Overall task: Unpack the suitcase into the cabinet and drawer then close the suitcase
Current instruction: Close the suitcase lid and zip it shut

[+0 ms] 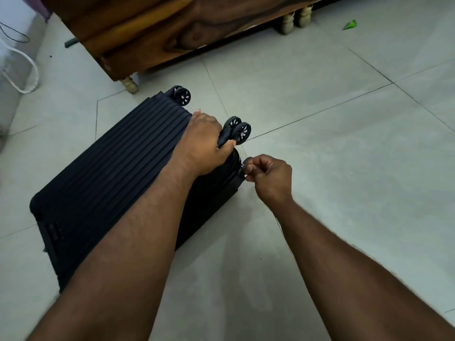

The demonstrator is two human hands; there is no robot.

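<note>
The left hand [205, 143] and forearm cover part of the suitcase [110, 163] lid and its near wheel mount. The zip pull is hidden inside the right hand [269, 177] pinch (only a glint shows). The cabinet [172, 28] is cut off at the top edge. The green scrap [350, 25] far right is too small to identify.

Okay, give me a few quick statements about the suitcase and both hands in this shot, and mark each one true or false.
1. The dark ribbed hard-shell suitcase lies flat on the grey tiled floor. True.
2. The left hand rests on the floor. False: it grips the suitcase corner by a black double wheel.
3. The right hand pinches a small metal zipper pull. True.
4. The suitcase lid stands wide open. False: it is down.
</note>
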